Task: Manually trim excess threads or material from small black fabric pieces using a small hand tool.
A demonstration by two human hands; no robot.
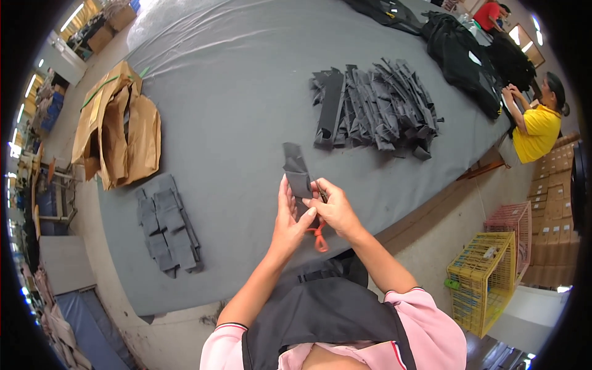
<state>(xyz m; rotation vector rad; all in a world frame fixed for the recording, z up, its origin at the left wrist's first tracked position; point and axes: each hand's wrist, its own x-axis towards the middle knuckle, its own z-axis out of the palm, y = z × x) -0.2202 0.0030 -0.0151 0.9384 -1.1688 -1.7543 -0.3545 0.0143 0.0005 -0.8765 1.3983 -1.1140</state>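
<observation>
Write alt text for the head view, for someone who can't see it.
A person's left hand and right hand hold a dark cloth strip over a grey table, an orange loop beside them. A heap of dark strips lies at upper right; a smaller cloth stack and a brown paper bag at left. Another person, in yellow, is at far right.
</observation>
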